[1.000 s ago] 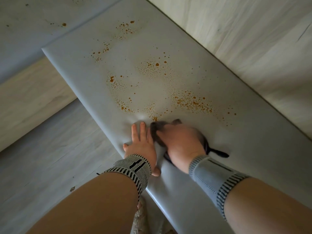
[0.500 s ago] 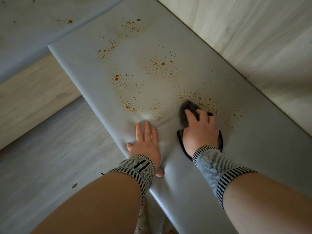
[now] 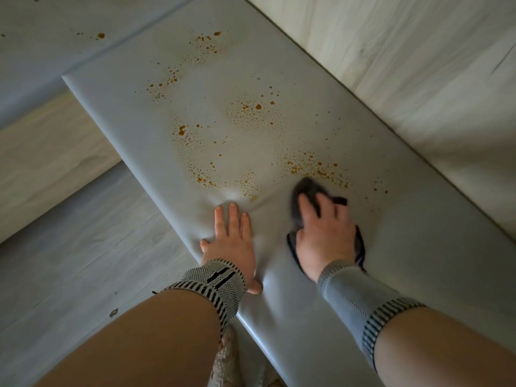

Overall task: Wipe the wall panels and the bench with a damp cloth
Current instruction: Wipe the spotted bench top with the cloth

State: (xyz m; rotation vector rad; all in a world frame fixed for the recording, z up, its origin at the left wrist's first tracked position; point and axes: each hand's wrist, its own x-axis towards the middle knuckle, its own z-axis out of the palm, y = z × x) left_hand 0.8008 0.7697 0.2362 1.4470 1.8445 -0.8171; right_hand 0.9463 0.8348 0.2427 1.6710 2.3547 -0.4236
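Bench (image 3: 279, 79) fills the middle of my view, a pale grey padded top running from lower centre to upper centre of the frame, with the wood-grain wall panels (image 3: 418, 79) along its right edge. Orange-brown spatter (image 3: 245, 113) lies across the cushion in several clusters above both hands.

What has changed in the last second: the dark cloth (image 3: 304, 191) was down at the near edge, bunched right beside my left hand, and it has since slid up and to the right, so its leading corner now touches the lowest cluster of spots at centre right. My right hand (image 3: 324, 227) lies flat on top of it, fingers spread and fairly straight, pressing it into the cushion and not clenching it; cloth edges poke out at the fingertips and on either side of the wrist. The hand is motion-blurred, so I judge the stroke is under way.

My left hand (image 3: 231, 241) has barely shifted. It rests open on the near edge of the bench, fingers straight, palm bearing down enough to dimple the padding, holding nothing.

For the task, I read this as the bench wipe only just reaching the dirty area. The strip below the cloth looks free of spots, while nearly all the spatter above it is untouched. A few specks also sit at upper left of the frame, beyond the bench end. I cannot tell whether the panels have been wiped.
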